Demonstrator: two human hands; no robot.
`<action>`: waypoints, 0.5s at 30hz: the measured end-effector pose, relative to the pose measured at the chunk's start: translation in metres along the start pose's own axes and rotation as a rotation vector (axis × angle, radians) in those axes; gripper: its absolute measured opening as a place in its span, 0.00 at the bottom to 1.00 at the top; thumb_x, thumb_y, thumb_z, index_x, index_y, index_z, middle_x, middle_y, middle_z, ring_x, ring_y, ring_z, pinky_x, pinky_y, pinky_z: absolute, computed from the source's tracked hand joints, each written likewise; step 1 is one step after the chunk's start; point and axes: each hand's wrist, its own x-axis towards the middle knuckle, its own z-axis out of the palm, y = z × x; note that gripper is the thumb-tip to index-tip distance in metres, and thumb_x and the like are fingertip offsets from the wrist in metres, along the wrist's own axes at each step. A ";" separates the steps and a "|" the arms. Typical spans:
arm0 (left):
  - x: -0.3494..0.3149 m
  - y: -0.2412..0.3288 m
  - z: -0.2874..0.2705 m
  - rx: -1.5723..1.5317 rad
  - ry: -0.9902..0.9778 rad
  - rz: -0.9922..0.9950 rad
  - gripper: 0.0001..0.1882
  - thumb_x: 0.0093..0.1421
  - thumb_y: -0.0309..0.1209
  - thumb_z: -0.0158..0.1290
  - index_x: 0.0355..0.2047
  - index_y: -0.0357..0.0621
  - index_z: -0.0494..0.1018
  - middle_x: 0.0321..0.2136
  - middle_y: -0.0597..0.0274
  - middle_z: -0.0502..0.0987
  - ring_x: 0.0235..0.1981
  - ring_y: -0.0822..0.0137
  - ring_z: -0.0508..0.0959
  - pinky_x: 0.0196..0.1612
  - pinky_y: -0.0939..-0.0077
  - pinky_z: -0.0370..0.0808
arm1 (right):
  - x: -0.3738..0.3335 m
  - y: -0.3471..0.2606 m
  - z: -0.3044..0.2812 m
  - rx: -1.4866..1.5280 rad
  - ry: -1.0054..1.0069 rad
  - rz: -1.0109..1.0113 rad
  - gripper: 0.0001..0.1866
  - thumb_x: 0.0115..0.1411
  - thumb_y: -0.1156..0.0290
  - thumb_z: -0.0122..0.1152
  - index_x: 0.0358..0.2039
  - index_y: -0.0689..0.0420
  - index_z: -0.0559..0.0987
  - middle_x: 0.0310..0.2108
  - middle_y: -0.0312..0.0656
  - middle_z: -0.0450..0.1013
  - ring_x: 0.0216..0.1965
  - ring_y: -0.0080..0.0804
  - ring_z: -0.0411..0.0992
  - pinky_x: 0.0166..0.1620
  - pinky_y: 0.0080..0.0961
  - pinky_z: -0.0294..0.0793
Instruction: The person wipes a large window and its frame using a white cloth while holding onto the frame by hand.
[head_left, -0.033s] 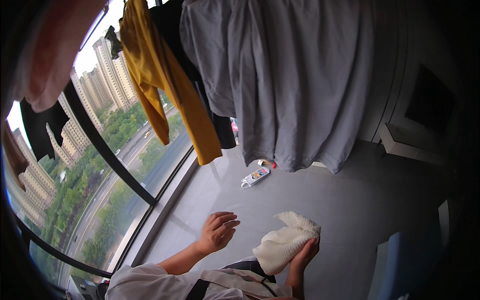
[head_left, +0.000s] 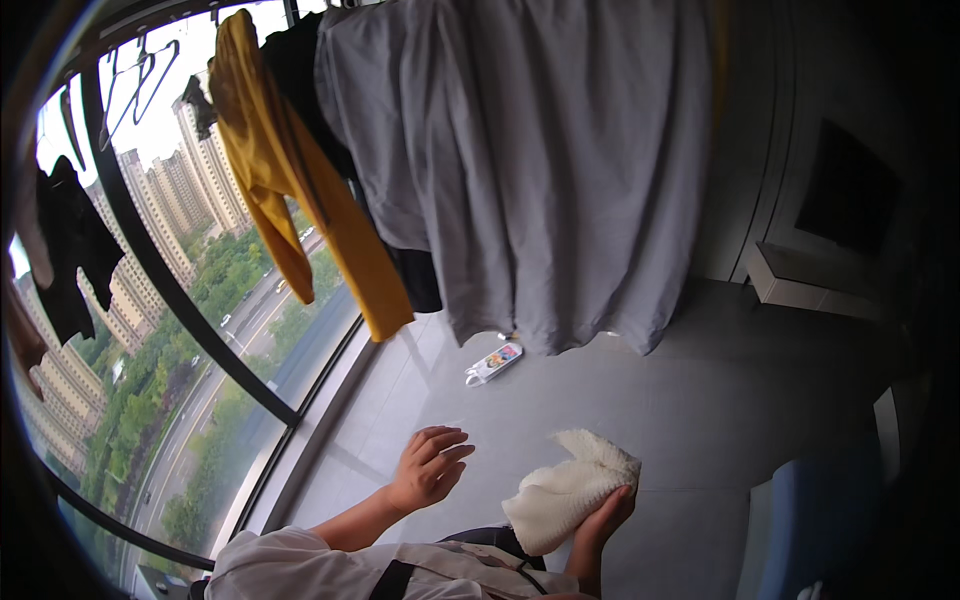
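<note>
My right hand is closed round a bunched cream, rib-textured cloth, which could be a towel or a knitted piece. One loose corner of it sticks up over the top. To its left my left hand is held in the air, fingers bent a little and apart, with nothing in it. A gap separates that hand from the cloth. Above and beyond both hands hang a large grey cloth with folds and a yellow long-sleeved garment. Something black hangs partly hidden between these two.
Tall windows with a dark frame run along the left. Bare hangers and a black garment hang there. A white item with a coloured print lies on the grey tiled floor. Blue furniture stands at right, a low cabinet beyond.
The view has shifted slightly, so the hanging clothes sit further left. A pink garment at the upper left has left view, and bare hangers show there. Both hands keep nearly the same pose.
</note>
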 end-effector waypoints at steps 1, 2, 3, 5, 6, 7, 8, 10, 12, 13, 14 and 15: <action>0.011 0.002 0.024 -0.004 -0.003 0.004 0.18 0.47 0.21 0.57 0.40 0.42 0.75 0.42 0.57 0.74 0.44 0.57 0.74 0.45 0.64 0.72 | 0.017 0.003 -0.010 -0.025 0.061 0.001 0.33 0.65 0.44 0.39 0.41 0.68 0.71 0.38 0.49 0.71 0.38 0.38 0.72 0.41 0.34 0.71; 0.031 0.005 0.044 0.000 -0.002 0.026 0.18 0.47 0.21 0.57 0.41 0.43 0.74 0.43 0.56 0.73 0.44 0.57 0.73 0.46 0.64 0.71 | 0.039 0.001 -0.018 -0.030 0.130 -0.007 0.34 0.65 0.44 0.38 0.40 0.69 0.72 0.37 0.49 0.72 0.38 0.40 0.72 0.41 0.35 0.72; 0.050 0.007 0.065 -0.007 -0.026 0.022 0.18 0.48 0.23 0.58 0.42 0.43 0.74 0.44 0.56 0.73 0.45 0.56 0.73 0.47 0.63 0.71 | 0.062 -0.003 -0.024 -0.004 0.126 0.021 0.35 0.65 0.43 0.37 0.40 0.69 0.72 0.38 0.50 0.72 0.38 0.40 0.73 0.41 0.35 0.73; 0.083 0.011 0.104 0.029 -0.046 0.053 0.19 0.48 0.24 0.58 0.43 0.45 0.74 0.44 0.57 0.73 0.45 0.56 0.73 0.47 0.63 0.71 | 0.116 0.018 -0.046 0.059 0.122 0.089 0.35 0.65 0.40 0.36 0.45 0.66 0.69 0.41 0.48 0.70 0.40 0.38 0.72 0.42 0.34 0.73; 0.099 0.011 0.126 0.054 -0.040 0.077 0.19 0.48 0.24 0.59 0.43 0.45 0.74 0.44 0.57 0.73 0.45 0.56 0.73 0.47 0.63 0.71 | 0.147 0.029 -0.055 0.017 0.140 0.090 0.34 0.65 0.42 0.37 0.47 0.67 0.68 0.44 0.50 0.68 0.44 0.40 0.69 0.46 0.34 0.70; 0.114 0.016 0.151 0.036 -0.003 0.062 0.19 0.48 0.24 0.59 0.43 0.45 0.74 0.45 0.57 0.72 0.45 0.56 0.72 0.47 0.64 0.71 | 0.177 0.037 -0.061 -0.025 0.159 0.087 0.33 0.65 0.44 0.38 0.50 0.67 0.67 0.48 0.52 0.66 0.47 0.43 0.67 0.49 0.35 0.67; 0.132 0.027 0.168 0.023 0.002 0.011 0.19 0.48 0.24 0.59 0.43 0.45 0.74 0.45 0.57 0.72 0.45 0.57 0.72 0.47 0.64 0.71 | 0.204 0.040 -0.070 -0.082 0.163 0.127 0.33 0.66 0.47 0.39 0.52 0.68 0.66 0.51 0.54 0.64 0.51 0.45 0.64 0.53 0.36 0.64; 0.189 0.043 0.203 0.011 0.054 0.021 0.19 0.48 0.24 0.59 0.43 0.45 0.74 0.46 0.57 0.71 0.45 0.56 0.72 0.45 0.65 0.72 | 0.259 0.034 -0.088 -0.203 0.188 0.215 0.32 0.67 0.51 0.41 0.57 0.69 0.64 0.59 0.58 0.60 0.58 0.50 0.60 0.60 0.37 0.57; 0.240 0.062 0.247 -0.022 0.058 0.023 0.20 0.47 0.24 0.59 0.44 0.44 0.73 0.46 0.55 0.71 0.44 0.56 0.73 0.43 0.66 0.73 | 0.320 0.016 -0.113 -0.185 0.203 0.183 0.33 0.66 0.49 0.41 0.55 0.69 0.64 0.56 0.57 0.62 0.55 0.48 0.62 0.57 0.36 0.60; 0.265 0.071 0.265 -0.039 0.053 0.030 0.22 0.47 0.23 0.59 0.45 0.44 0.72 0.46 0.54 0.72 0.42 0.56 0.74 0.40 0.67 0.74 | 0.351 0.002 -0.123 -0.120 0.205 0.137 0.33 0.66 0.47 0.40 0.54 0.68 0.65 0.54 0.56 0.62 0.54 0.47 0.63 0.56 0.36 0.61; 0.294 0.080 0.282 -0.053 0.062 0.044 0.24 0.48 0.23 0.59 0.47 0.44 0.70 0.47 0.54 0.72 0.40 0.57 0.76 0.38 0.68 0.75 | 0.380 -0.010 -0.131 -0.058 0.193 0.111 0.34 0.65 0.46 0.40 0.53 0.68 0.65 0.53 0.55 0.63 0.52 0.46 0.64 0.54 0.36 0.63; 0.322 0.090 0.301 -0.069 0.035 0.047 0.25 0.48 0.24 0.59 0.48 0.43 0.69 0.47 0.54 0.72 0.40 0.58 0.76 0.38 0.68 0.75 | 0.410 -0.021 -0.142 0.002 0.179 0.077 0.34 0.65 0.45 0.40 0.53 0.68 0.65 0.51 0.54 0.64 0.51 0.45 0.65 0.53 0.36 0.64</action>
